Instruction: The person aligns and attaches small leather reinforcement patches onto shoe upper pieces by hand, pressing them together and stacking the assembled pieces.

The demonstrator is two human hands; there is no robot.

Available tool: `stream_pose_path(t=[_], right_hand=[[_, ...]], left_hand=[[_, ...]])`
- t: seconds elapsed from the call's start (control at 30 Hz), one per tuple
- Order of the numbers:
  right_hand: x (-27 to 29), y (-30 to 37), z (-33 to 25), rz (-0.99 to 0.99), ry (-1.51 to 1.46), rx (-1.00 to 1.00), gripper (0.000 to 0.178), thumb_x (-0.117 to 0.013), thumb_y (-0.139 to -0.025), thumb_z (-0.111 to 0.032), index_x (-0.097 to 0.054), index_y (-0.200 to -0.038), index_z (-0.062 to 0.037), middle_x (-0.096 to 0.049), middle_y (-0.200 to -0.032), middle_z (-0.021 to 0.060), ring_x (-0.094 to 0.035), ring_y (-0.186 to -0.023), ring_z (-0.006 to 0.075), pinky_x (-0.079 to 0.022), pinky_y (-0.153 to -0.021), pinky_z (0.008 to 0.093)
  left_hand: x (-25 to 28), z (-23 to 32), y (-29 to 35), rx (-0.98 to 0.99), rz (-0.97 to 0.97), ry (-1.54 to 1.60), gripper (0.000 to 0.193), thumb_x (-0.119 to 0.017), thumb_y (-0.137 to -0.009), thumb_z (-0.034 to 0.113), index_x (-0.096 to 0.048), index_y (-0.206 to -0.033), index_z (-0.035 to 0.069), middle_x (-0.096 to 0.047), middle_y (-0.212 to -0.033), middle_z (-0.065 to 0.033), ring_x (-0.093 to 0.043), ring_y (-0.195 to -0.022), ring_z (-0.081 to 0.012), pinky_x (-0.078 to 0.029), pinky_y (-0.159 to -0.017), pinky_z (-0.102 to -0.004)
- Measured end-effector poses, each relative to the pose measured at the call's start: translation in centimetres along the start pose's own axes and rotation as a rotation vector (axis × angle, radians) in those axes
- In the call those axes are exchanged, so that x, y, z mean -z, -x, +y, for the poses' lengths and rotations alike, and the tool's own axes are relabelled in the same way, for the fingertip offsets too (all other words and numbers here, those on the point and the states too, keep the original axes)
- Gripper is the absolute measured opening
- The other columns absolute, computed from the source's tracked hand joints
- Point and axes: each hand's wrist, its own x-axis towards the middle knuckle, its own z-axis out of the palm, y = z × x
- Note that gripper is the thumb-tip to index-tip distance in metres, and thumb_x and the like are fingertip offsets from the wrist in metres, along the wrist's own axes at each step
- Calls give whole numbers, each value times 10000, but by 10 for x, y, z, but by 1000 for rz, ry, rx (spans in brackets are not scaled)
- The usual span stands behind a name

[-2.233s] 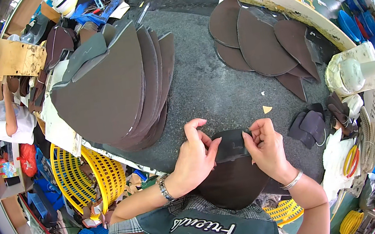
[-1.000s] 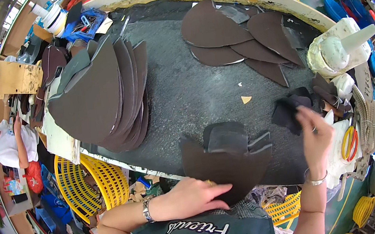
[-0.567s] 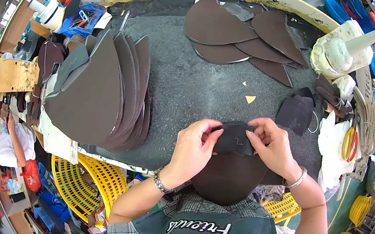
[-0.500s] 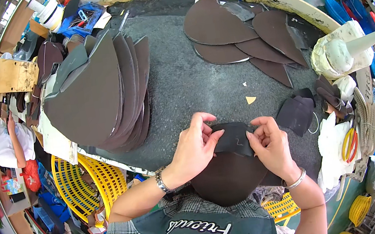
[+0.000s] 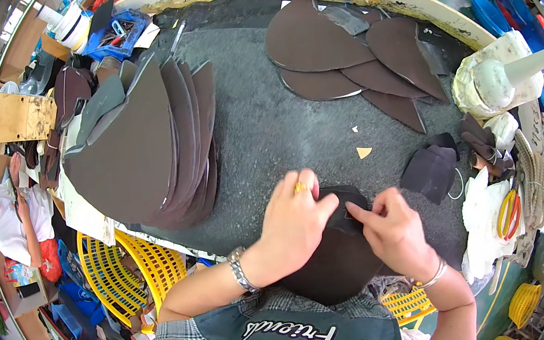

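At the near edge of the table, a small black leather-like piece (image 5: 351,195) lies over the top of a larger dark brown piece (image 5: 331,266). My left hand (image 5: 294,226), fingers curled, is closed at the left side of the black piece and covers part of it. On the other side my right hand (image 5: 395,232) pinches the black piece's right edge, thumb and forefinger against it. The fingertips hide the exact contact. The brown piece's lower part rests close against my apron (image 5: 274,333).
A thick stack of brown pieces (image 5: 126,149) stands left; more brown pieces (image 5: 316,35) overlap far right. Black pieces (image 5: 431,172), scissors with orange-yellow handles (image 5: 508,214) and a white pot (image 5: 496,79) sit at right. A yellow basket (image 5: 116,272) stands below left. Another person (image 5: 15,220) is far left.
My left hand has moved right and curled in over the black piece. My right hand has shifted slightly down, and the black piece is now more covered.
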Motion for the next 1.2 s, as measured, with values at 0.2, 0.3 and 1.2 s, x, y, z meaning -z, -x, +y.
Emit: stream_pose_path(t=[0.2,0.3,1.2], right_hand=[[50,-5,48,355,220,-349,353,-699,-785,9,-634,-1129,-36,-570,-1062,145,-547,-999,328,-454,-876,403],[49,10,73,305,92,-513,335,-725,-784,-19,-638,-1107,-28,-593,-968,131,-576,-954,300,-474,-825,368],[0,-8,-13,-25,-494,-109,237,-676,-857,-2,-615,-1085,10,-606,-759,96,-608,-602,188,-489,-555,303]], left_hand=[[1,-47,-123,-91,328,-161,594,-668,-753,3,-498,-1322,29,-488,-1362,-189,-418,-1335,-364,-331,-1092,-476],[-3,-85,-166,84,266,-310,505,-652,-781,43,-502,-1261,-6,-598,-1226,-199,-546,-1186,-353,-444,-974,-439],[13,-11,34,318,34,694,134,-698,-883,39,-665,-998,-21,-654,-848,-50,-622,-737,-79,-530,-646,-253]])
